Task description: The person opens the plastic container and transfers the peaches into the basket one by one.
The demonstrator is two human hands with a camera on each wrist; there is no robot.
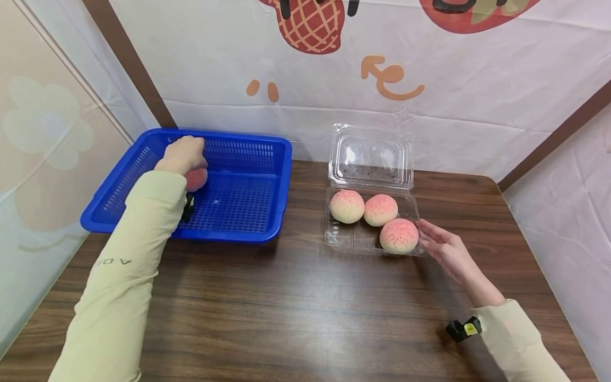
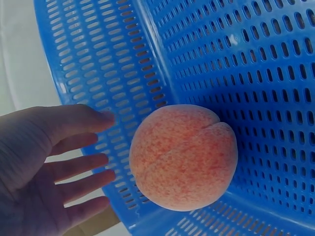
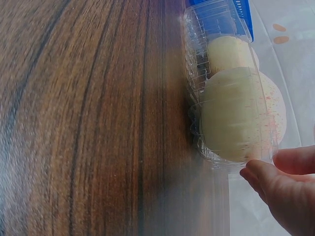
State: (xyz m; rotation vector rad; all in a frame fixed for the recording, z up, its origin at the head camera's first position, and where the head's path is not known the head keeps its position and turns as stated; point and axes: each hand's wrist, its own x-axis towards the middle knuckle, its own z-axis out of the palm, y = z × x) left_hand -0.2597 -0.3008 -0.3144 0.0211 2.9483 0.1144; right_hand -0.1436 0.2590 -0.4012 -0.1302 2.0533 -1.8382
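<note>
In the head view my left hand [image 1: 183,154] reaches down into the blue plastic basket [image 1: 281,196]. A pink peach [image 2: 184,157] lies inside it, against the slotted wall. The left wrist view has my left hand [image 2: 54,167] beside that peach, fingers stretched out and a gap between them and the fruit. Over at the right, my right hand [image 1: 448,252] pinches the near right corner of a clear plastic clamshell box [image 3: 231,160] between thumb and fingers. The box holds three peaches, pink on top and cream below: one left [image 1: 347,206], one middle [image 1: 380,210], one front right [image 1: 399,236].
The clamshell's hinged lid [image 1: 371,156] stands raised at the back, close to the printed cloth wall [image 1: 310,119]. Basket and box rest on a dark wood-grain table [image 1: 305,313]. More cloth hangs along the left and right sides.
</note>
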